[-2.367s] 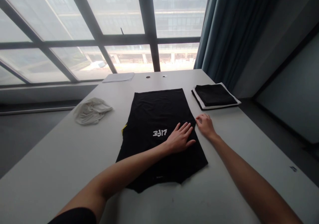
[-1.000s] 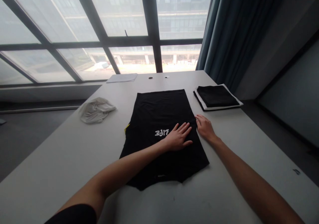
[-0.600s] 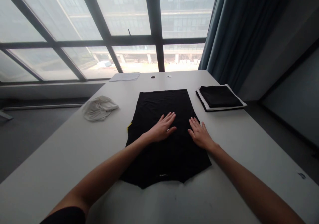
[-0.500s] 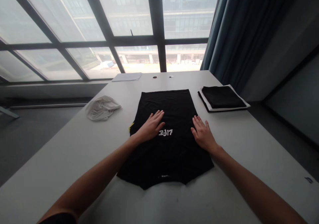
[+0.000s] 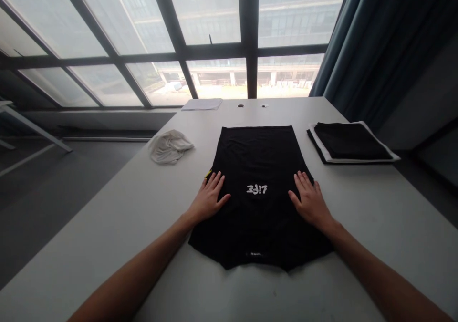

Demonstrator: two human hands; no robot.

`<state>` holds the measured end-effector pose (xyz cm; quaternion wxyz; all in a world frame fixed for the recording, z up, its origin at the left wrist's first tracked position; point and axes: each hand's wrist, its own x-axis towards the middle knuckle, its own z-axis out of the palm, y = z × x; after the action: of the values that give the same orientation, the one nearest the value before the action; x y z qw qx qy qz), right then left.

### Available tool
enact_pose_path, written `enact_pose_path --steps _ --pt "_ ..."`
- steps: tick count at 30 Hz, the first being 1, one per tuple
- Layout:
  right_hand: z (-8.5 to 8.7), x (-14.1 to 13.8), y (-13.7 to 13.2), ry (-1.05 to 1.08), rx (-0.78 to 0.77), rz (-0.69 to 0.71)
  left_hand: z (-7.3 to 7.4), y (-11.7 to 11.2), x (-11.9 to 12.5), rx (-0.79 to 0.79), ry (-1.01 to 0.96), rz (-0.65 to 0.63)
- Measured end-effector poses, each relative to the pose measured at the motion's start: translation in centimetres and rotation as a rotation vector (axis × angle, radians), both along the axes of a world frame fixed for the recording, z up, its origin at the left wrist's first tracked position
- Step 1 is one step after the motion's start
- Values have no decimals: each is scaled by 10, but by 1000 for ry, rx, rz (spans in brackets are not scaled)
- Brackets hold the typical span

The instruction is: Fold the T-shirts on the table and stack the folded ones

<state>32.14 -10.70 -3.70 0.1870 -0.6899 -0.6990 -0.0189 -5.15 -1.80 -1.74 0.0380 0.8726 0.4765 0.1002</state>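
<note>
Touches black LIFE-print T-shirt (image 5: 256,157), lengthwise near to far, equally with left hand (image 5: 207,200) at left edge and right hand (image 5: 309,201) at right, spread flat.

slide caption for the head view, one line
A black garment printed LIFE lies spread on a white table, left hand and right hand palm-down on it near opposite side edges.

The black shirt (image 5: 257,160) looks to me like smooth, matt cloth, the folded stack (image 5: 350,140) cloth too; the worktop (image 5: 150,202) has a smooth finish with a soft sheen, the off-white bundle (image 5: 170,148) is thin wrinkled cloth, the curtain (image 5: 375,40) over there matt fabric
</note>
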Motion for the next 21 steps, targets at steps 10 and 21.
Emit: enact_pose_path --steps 10,21 --pt "-3 3 0 19 -75 -45 -8 1 -7 -8 25 65" --pt "-5 29 11 164 8 -179 -5 0 -6 -30 31 79"
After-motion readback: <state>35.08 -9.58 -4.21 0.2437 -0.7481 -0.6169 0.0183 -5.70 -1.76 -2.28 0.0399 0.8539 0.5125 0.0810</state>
